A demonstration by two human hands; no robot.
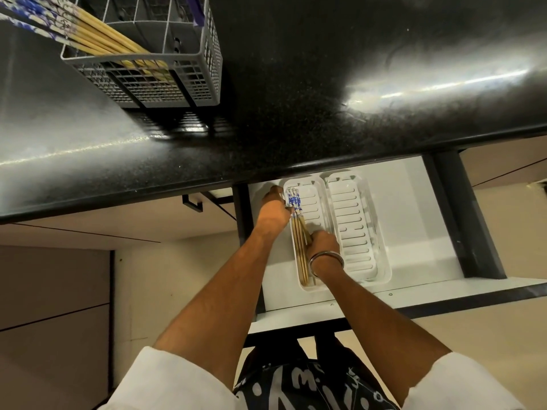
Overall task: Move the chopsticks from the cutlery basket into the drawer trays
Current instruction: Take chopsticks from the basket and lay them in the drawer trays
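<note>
Wooden chopsticks lie in the left white tray inside the open drawer. The left hand pinches their blue far ends, and the right hand presses on the near ends. More chopsticks wait in the grey basket, far left on the counter. If a hand lifts fast, the sticks could roll crooked or slip over the tray's edge.

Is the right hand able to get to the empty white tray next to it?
Probably yes. The right hand is at the chopsticks in the left tray, and the empty tray lies right beside it in the open drawer, with nothing covering it.
</note>
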